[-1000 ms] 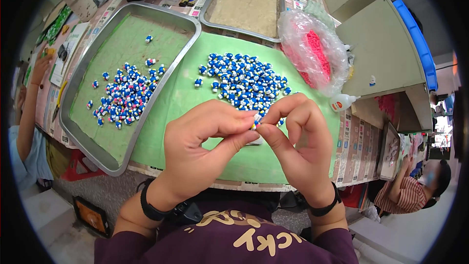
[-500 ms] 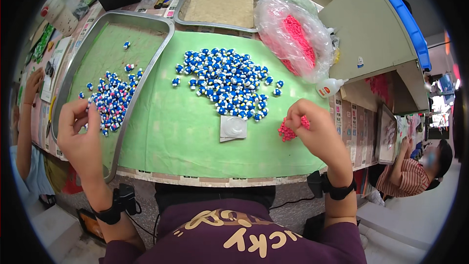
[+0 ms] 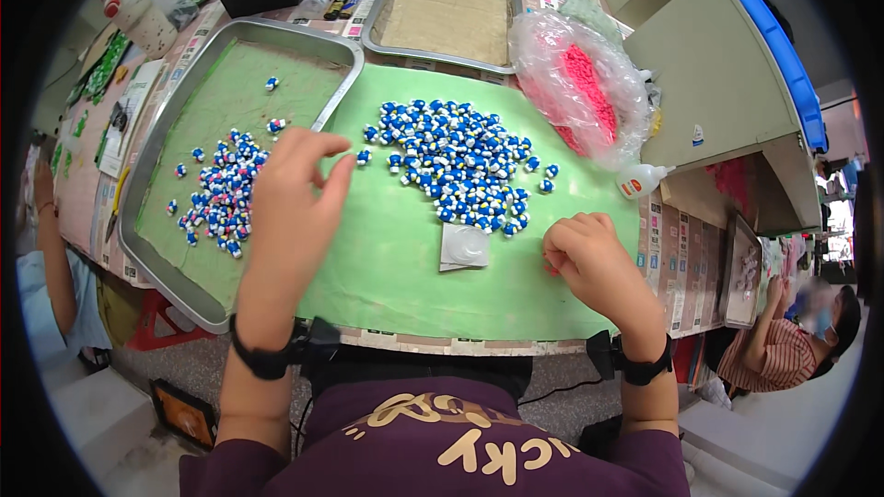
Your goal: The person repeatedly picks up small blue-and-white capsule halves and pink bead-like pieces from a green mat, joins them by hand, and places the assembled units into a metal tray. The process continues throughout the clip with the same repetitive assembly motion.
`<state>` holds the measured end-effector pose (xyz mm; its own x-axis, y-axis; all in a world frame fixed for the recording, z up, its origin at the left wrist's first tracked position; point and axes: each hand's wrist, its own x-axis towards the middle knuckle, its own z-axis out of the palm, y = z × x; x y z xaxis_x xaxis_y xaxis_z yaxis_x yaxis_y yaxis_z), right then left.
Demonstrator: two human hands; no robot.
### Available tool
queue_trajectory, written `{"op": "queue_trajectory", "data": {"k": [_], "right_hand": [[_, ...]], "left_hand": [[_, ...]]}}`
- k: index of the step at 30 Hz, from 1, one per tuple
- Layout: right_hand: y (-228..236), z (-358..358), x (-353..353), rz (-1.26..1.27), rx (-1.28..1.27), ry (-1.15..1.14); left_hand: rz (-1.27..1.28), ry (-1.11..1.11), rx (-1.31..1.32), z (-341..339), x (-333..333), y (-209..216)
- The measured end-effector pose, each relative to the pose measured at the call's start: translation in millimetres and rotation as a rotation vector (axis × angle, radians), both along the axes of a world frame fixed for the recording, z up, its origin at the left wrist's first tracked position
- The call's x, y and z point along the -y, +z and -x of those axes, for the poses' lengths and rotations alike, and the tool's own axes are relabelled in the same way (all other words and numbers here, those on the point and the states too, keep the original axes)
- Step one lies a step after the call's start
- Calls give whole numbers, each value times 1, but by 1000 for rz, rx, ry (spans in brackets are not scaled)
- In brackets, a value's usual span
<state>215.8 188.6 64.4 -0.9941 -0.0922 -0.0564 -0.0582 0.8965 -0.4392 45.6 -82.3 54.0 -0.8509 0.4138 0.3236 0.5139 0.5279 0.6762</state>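
Head camera: I see the bare left hand (image 3: 299, 202), fingers parted, near heaped blue-and-white figures (image 3: 451, 158); the bare right hand (image 3: 594, 262) curls over pink granules (image 3: 551, 269), grip unclear.

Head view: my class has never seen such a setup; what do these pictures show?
No machine here: just a person's bare left hand and right hand. One camera worn on the head looks down; its fisheye lens bends straight edges. On the green sheet lie a pile of blue and white pieces and a whitish square; the metal tray on the left holds similar pieces. The left hand is open, with nothing visible in it; the right hand curls over something pink, mostly hidden.
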Motion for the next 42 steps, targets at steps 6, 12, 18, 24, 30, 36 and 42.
{"op": "queue_trajectory", "data": {"k": [6, 12, 18, 24, 30, 36, 42], "right_hand": [[-6, -1, 9, -67, -94, 26], [-12, -6, 6, -89, -118, 5], [-29, -10, -2, -206, -102, 19], [-12, -21, -5, 17, -258, -26], [22, -17, 37, 284, -597, 17], [48, -35, 66, 281, -843, 86], [55, -61, 75, 268, -917, 96]], "left_hand": [[166, -2, -97, 12, -12, -28], [297, -83, -34, 19, -18, -35], [197, -121, -5, 19, -17, -43], [67, -157, -85, 14, -12, -34], [-278, -377, 330, -20, -3, 12], [-374, -606, 759, -89, -29, 72], [-441, -658, 771, -121, -27, 68]]}}
